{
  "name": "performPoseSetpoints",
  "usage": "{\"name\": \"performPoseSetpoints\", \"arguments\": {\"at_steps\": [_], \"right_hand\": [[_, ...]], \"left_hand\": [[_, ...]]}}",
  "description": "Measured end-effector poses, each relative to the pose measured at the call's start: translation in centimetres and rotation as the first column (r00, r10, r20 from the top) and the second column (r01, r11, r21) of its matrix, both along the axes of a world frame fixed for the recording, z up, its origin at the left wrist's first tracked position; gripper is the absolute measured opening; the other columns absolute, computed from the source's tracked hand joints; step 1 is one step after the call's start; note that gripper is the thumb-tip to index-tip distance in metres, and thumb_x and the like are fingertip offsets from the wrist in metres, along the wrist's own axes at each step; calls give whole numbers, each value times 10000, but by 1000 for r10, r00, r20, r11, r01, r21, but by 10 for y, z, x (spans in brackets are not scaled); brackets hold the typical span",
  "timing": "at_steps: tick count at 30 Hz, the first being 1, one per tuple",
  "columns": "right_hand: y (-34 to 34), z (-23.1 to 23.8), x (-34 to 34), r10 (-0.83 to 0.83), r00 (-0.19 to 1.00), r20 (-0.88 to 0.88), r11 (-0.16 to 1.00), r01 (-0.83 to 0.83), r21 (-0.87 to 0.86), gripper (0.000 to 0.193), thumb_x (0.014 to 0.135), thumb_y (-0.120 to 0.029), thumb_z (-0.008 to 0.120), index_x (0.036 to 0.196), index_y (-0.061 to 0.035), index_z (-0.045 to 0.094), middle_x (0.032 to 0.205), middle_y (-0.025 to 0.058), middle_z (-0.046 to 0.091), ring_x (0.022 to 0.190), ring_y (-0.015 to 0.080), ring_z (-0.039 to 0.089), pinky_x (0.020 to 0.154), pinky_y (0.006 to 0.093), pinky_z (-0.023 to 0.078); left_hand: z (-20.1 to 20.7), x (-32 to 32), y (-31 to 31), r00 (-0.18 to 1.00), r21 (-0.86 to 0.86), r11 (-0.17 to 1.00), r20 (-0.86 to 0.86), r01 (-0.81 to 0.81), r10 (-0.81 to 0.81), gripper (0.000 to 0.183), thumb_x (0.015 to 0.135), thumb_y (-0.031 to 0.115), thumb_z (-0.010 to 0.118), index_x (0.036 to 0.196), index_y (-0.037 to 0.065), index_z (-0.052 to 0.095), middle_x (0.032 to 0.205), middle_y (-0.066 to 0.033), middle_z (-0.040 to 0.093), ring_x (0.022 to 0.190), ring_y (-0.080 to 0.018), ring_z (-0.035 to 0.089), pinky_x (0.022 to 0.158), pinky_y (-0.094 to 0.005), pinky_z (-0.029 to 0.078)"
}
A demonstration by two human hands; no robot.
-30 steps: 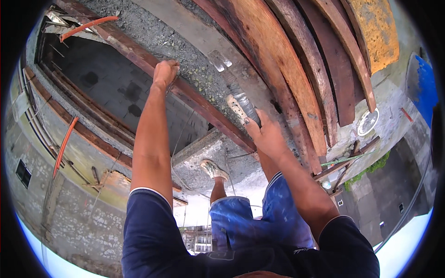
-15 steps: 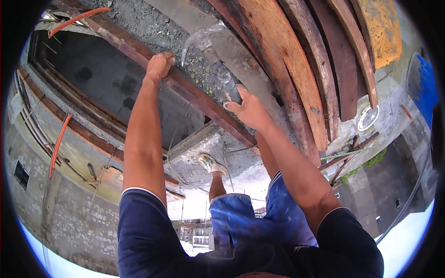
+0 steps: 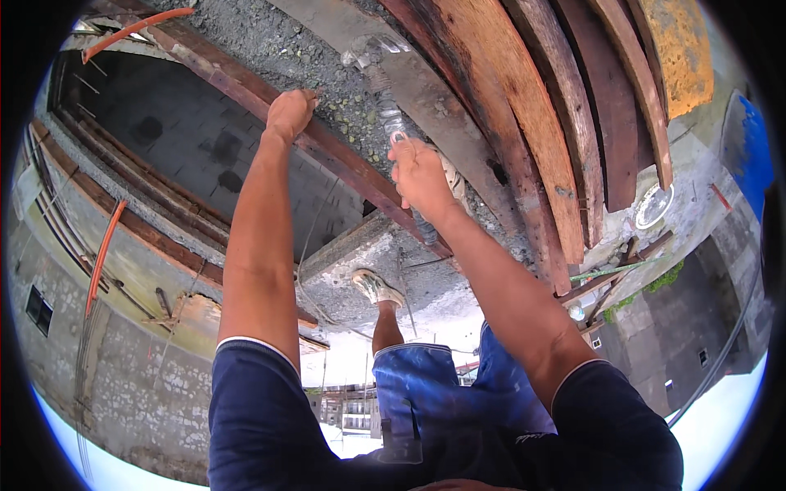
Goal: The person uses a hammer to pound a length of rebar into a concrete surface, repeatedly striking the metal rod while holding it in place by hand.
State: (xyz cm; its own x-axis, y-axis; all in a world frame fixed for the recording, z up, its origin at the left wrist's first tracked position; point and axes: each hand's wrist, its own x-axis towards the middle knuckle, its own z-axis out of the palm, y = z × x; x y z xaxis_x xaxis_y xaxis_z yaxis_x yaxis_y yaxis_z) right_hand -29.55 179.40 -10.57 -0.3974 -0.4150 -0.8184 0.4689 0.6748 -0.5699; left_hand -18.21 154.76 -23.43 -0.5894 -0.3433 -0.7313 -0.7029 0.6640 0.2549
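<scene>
My left hand [image 3: 290, 114] is closed over a long reddish-brown wooden beam [image 3: 348, 168], its fingers curled at the gravel side. Whether anything small sits between those fingertips is hidden. In my right hand [image 3: 422, 176] is a claw hammer [image 3: 383, 90], gripped along its handle. Its metal head [image 3: 373, 52] points away from me over the gravel strip and is slightly blurred. The handle's lower end shows below my fist, by the beam. Rough grey gravel [image 3: 340, 102] fills the strip between the beam and a grey plank [image 3: 426, 98].
Several curved-looking wooden planks [image 3: 532, 106] lie side by side at the right. Left of the beam is a deep rectangular opening [image 3: 188, 155] with a grey block floor far below. Orange tubes [image 3: 106, 258] stick out at the left. My shoe [image 3: 377, 288] stands on a concrete ledge.
My right hand has moved slightly up and left. The hammer has turned in it, its head shifting from a leftward-hooked view to a foreshortened one. My left hand stays almost in place.
</scene>
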Motion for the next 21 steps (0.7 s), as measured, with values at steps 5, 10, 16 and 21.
{"name": "performPoseSetpoints", "arguments": {"at_steps": [5, 10, 16, 21], "right_hand": [[-34, -6, 11, -145, 840, 523, 987, 89, 131, 409, 1020, -418, 457, 920, -28, 531, 648, 10, 478, 448, 114, 414, 376, 327, 390], [-18, 22, -24, -140, 887, 441, 990, 124, 65, 433, 1022, -443, 460, 943, -25, 541, 634, 10, 474, 479, 107, 431, 382, 302, 398], [31, 44, -60, -113, 933, 342, 993, 113, 22, 447, 1028, -469, 462, 949, -37, 547, 636, -6, 477, 485, 89, 428, 392, 277, 403], [54, 46, -53, -45, 950, 310, 999, 34, 42, 430, 1032, -452, 468, 938, -41, 551, 638, -5, 474, 466, 88, 422, 389, 277, 397]], "left_hand": [[-11, 5, -2, 997, -8, 997, -19, 75, -76, 289, 957, 273, 573, 1135, 87, 706, 1031, -205, 702, 1006, -396, 657, 895, -479, 499], [-23, 13, -3, 1000, 54, 998, -19, 10, -9, 314, 959, 297, 557, 1156, 99, 701, 1091, -206, 693, 1072, -387, 637, 936, -461, 487], [-25, 11, -3, 994, 20, 996, 50, 91, -92, 337, 971, 315, 533, 1148, 79, 696, 1106, -211, 693, 1103, -386, 631, 966, -463, 479], [-27, 6, 29, 995, -169, 985, 100, 25, -8, 346, 976, 287, 483, 1130, 69, 702, 1145, -194, 695, 1123, -369, 637, 977, -472, 482]]}}
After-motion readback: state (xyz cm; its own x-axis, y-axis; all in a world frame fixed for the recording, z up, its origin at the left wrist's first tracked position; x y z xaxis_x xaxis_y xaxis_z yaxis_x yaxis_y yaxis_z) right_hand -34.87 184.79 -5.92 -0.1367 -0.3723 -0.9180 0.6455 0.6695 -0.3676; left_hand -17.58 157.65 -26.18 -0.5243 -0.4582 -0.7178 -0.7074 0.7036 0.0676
